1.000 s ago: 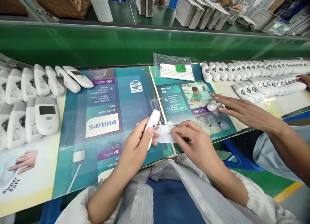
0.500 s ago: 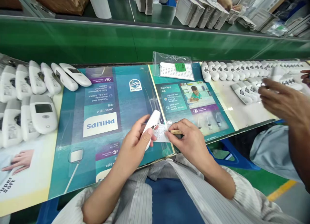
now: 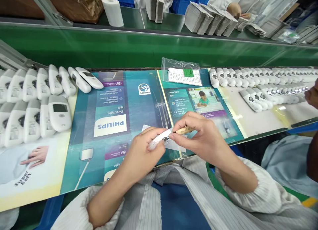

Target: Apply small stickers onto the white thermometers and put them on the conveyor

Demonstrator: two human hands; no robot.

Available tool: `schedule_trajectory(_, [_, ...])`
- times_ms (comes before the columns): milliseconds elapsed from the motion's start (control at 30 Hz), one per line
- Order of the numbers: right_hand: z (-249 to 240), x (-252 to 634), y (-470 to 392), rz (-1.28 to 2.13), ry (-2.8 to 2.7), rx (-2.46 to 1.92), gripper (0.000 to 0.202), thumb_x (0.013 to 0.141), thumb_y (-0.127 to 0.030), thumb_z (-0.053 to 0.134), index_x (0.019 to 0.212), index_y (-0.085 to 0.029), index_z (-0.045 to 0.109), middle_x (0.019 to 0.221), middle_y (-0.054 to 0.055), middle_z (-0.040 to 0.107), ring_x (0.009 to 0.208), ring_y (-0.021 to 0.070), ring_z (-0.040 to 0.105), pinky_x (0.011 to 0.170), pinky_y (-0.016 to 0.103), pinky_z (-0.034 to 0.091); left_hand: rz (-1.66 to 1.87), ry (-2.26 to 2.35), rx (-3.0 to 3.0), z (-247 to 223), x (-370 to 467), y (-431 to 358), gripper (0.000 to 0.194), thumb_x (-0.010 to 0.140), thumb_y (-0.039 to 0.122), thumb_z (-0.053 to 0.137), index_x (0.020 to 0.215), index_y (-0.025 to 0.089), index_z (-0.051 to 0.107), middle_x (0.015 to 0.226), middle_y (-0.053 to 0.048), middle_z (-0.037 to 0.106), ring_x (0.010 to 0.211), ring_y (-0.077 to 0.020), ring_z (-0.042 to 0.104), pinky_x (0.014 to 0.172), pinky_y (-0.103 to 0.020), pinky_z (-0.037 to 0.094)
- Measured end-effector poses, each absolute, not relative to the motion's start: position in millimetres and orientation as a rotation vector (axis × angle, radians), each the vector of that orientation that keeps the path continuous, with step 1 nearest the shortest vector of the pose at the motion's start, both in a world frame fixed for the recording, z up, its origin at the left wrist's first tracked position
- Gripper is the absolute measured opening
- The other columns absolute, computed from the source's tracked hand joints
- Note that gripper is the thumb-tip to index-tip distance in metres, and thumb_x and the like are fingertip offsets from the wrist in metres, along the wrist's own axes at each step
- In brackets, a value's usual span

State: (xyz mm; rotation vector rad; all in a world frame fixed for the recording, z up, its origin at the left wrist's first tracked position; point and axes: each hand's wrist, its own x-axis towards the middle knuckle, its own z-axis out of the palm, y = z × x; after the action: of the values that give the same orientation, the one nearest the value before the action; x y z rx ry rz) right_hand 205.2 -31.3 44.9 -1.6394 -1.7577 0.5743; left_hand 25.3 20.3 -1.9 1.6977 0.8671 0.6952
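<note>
head view: the white handset [image 3: 159, 140] has been tipped down from its earlier upright slant and is now held low and nearly flat in the left hand [image 3: 142, 153], whose fingers are curled shut around its lower half. the right hand [image 3: 202, 137] has been lifted off the sticker sheet [image 3: 174, 144] and brought to the handset; its thumb and fingers are pinched tight on a thin wooden stick [image 3: 185, 130], whose tip is now set against the handset's face. the sheet is left lying on the printed blue mat [image 3: 119, 100], just under both hands. from this it is judged that a sticker has been picked and is being pressed on. the co-worker's arm seen earlier over the right row of handsets [image 3: 260, 87] has been drawn back to the frame edge
</note>
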Motion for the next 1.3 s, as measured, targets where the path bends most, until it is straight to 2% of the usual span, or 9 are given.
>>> schedule_trajectory(200, [48.9, 197.4, -22.6, 0.617, -1.931, -1.607, 0.004, 0.086, -0.019, 0.07, 0.085, -0.023, 0.069, 0.082, -0.001, 0.063, 0.079, 0.0145, 0.061, 0.069, 0.027, 0.045, 0.629, 0.823, 1.798, 2.1, 22.9, 14.9, 0.024, 0.081, 0.01, 0.049, 0.09, 0.021, 0.069, 0.09, 0.0, 0.069, 0.086, -0.0187, 0.064, 0.075, -0.029, 0.045])
schedule_trajectory(333, [49.6, 197.3, -20.9, 0.636, -1.956, -1.594, 0.006, 0.084, -0.017, 0.071, 0.083, -0.023, 0.069, 0.079, -0.001, 0.063, 0.077, 0.0143, 0.061, 0.068, 0.027, 0.045, 0.611, 0.871, 1.646, 0.0, 18.9, 14.2, 0.02, 0.083, 0.015, 0.054, 0.099, 0.022, 0.063, 0.093, 0.002, 0.071, 0.083, -0.0179, 0.065, 0.07, -0.028, 0.045])
schedule_trajectory(500, [49.6, 198.8, -20.0, 0.647, -1.964, -1.598, 0.004, 0.086, -0.02, 0.07, 0.083, -0.023, 0.069, 0.079, -0.001, 0.063, 0.076, 0.014, 0.061, 0.066, 0.026, 0.044, 0.628, 0.844, 1.619, -2.9, 16.6, 15.8, 0.016, 0.082, 0.015, 0.056, 0.094, 0.023, 0.062, 0.085, 0.004, 0.068, 0.071, -0.0146, 0.06, 0.062, -0.025, 0.042])
schedule_trajectory(833, [50.3, 199.1, -20.7, 0.677, -1.939, -1.57, 0.006, 0.083, -0.017, 0.072, 0.084, -0.023, 0.07, 0.08, -0.002, 0.062, 0.075, 0.012, 0.06, 0.063, 0.024, 0.043, 0.649, 0.851, 1.659, -1.7, 16.2, 14.8, 0.017, 0.082, 0.013, 0.056, 0.095, 0.023, 0.062, 0.084, 0.006, 0.066, 0.07, -0.0126, 0.059, 0.061, -0.024, 0.041])
schedule_trajectory(967, [51.3, 198.5, -21.3, 0.658, -1.938, -1.584, 0.006, 0.084, -0.018, 0.072, 0.083, -0.023, 0.07, 0.08, -0.003, 0.063, 0.077, 0.0124, 0.06, 0.065, 0.025, 0.044, 0.652, 0.843, 1.648, -2.2, 16.2, 14.7, 0.018, 0.083, 0.014, 0.055, 0.097, 0.023, 0.061, 0.088, 0.005, 0.067, 0.073, -0.0136, 0.061, 0.063, -0.025, 0.042])
schedule_trajectory(1067, [51.3, 197.9, -21.8, 0.647, -1.924, -1.594, 0.006, 0.085, -0.019, 0.072, 0.083, -0.023, 0.069, 0.08, -0.003, 0.063, 0.078, 0.0123, 0.059, 0.067, 0.025, 0.043, 0.651, 0.825, 1.617, -3.1, 16.2, 13.6, 0.017, 0.084, 0.014, 0.054, 0.097, 0.024, 0.059, 0.09, 0.004, 0.068, 0.087, -0.0174, 0.065, 0.072, -0.028, 0.045])
schedule_trajectory(1167, [50.8, 197.2, -22.7, 0.615, -1.916, -1.604, 0.007, 0.085, -0.018, 0.072, 0.082, -0.023, 0.068, 0.08, -0.003, 0.063, 0.078, 0.0124, 0.059, 0.068, 0.026, 0.043, 0.649, 0.839, 1.577, -4.1, 17.6, 12.8, 0.013, 0.085, 0.017, 0.055, 0.096, 0.024, 0.059, 0.083, 0.003, 0.066, 0.098, -0.022, 0.066, 0.081, -0.031, 0.047])
schedule_trajectory(1300, [50.1, 196.0, -24.1, 0.556, -1.935, -1.598, 0.007, 0.086, -0.018, 0.07, 0.081, -0.022, 0.067, 0.079, -0.002, 0.062, 0.078, 0.0137, 0.058, 0.07, 0.027, 0.042, 0.646, 0.908, 1.55, -3.4, 20.2, 12.7, 0.011, 0.084, 0.023, 0.057, 0.095, 0.022, 0.06, 0.084, 0.001, 0.066, 0.092, -0.0236, 0.066, 0.078, -0.034, 0.048])
